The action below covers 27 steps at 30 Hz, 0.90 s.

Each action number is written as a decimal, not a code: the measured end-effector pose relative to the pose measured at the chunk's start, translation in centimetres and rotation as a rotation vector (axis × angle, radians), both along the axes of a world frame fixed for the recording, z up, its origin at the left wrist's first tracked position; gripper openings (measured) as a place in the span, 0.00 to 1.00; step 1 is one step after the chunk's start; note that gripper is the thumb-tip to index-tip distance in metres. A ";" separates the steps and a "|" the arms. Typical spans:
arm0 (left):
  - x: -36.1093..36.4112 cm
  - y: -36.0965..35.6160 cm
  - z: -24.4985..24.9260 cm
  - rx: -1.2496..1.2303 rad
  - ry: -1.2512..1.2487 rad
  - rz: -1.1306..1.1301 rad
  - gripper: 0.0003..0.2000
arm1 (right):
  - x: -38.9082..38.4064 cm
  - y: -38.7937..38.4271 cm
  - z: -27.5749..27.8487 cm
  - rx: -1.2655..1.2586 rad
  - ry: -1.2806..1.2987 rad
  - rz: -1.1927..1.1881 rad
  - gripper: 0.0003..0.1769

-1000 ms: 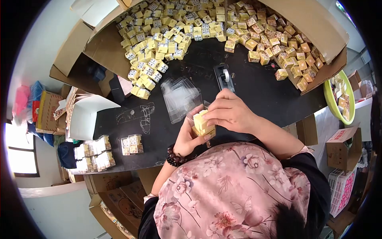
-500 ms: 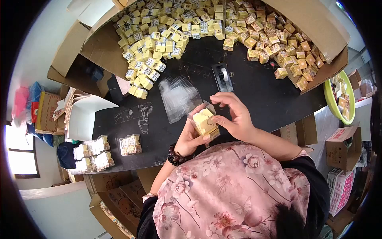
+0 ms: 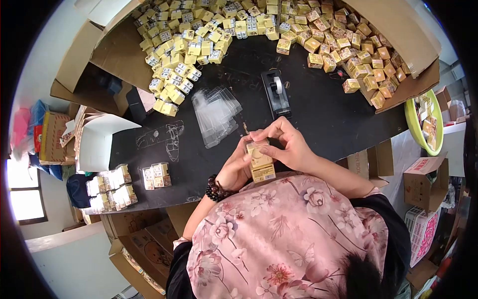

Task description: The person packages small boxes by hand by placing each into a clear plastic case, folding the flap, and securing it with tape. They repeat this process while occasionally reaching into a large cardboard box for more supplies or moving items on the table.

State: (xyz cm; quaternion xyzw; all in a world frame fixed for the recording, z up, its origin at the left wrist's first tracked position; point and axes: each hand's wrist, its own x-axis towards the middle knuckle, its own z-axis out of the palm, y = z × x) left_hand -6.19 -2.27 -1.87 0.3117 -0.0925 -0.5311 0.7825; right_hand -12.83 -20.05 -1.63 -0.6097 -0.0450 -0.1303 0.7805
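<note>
Close to my body, my left hand (image 3: 233, 168) is wrapped around a clear plastic box (image 3: 262, 167) with small yellow cartons inside. The fingers of my right hand (image 3: 295, 148) are bent over its upper end, with thumb and forefinger pressed against it. Printed lettering and a barcode show on the end nearest me. Just beyond my left hand lies a loose stack of flat clear plastic boxes (image 3: 215, 117). A black tape dispenser (image 3: 277, 94) stands on the black table past my right hand.
Piles of small yellow cartons (image 3: 199, 42) and orange-yellow cartons (image 3: 343, 47) spill from cardboard boxes at the back. Filled clear packs (image 3: 157, 176) and more packs (image 3: 113, 189) sit on the left. A green basket (image 3: 412, 119) stands at the right.
The plastic box has turned more upright, and its open flap is now folded down under my right fingers. My right hand has closed in on its top end. The view has shifted slightly.
</note>
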 end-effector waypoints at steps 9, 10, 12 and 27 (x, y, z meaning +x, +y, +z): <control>0.9 0.1 -1.0 0.276 -0.495 -0.129 0.26 | 0.3 -1.4 -0.1 0.038 0.155 0.143 0.05; 0.9 0.1 -1.0 0.277 -0.491 -0.130 0.26 | 0.3 -1.7 -0.3 0.086 0.177 0.166 0.06; 1.1 0.1 -0.9 0.273 -0.460 -0.166 0.26 | 0.3 -2.4 -0.1 -0.002 0.153 0.193 0.06; 6.2 -6.8 -4.8 0.324 -0.706 -0.237 0.46 | 2.6 -8.3 -7.2 -0.254 0.554 -0.469 0.09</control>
